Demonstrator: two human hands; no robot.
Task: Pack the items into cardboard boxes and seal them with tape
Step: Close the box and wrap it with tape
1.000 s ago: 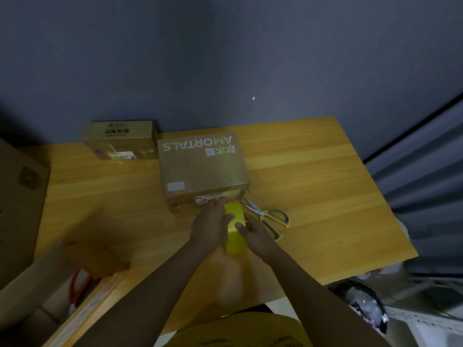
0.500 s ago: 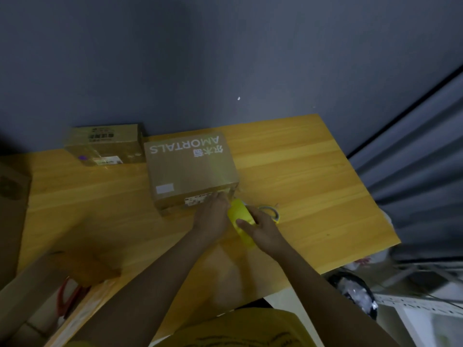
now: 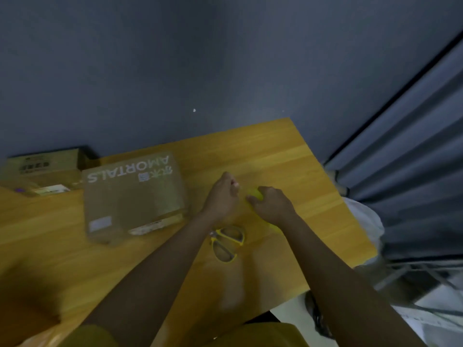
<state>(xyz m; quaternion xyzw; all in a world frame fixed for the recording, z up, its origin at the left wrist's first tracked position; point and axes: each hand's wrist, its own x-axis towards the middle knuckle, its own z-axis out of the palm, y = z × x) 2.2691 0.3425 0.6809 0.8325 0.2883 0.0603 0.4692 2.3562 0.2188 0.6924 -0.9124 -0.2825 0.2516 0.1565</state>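
Observation:
A closed cardboard box (image 3: 132,196) printed "AMORTALS" lies on the wooden table (image 3: 288,156), left of my hands. My right hand (image 3: 273,204) grips a yellow tape dispenser (image 3: 255,192), most of it hidden under the hand. My left hand (image 3: 223,194) is curled just left of it, fingertips pinched together as if on the tape's end; the tape itself is too blurred to see. Both hands hover to the right of the box, apart from it.
Yellow-handled scissors (image 3: 228,242) lie on the table between my forearms. A smaller cardboard box (image 3: 42,169) sits at the back left against the grey wall. Grey curtains (image 3: 413,159) hang beyond the table's right edge. More cardboard (image 3: 22,311) lies at the lower left.
Both hands moved with the yellow dispenser from the box's near right corner to the table right of the box. The view shifted, so the scissors now lie nearer me than my hands.

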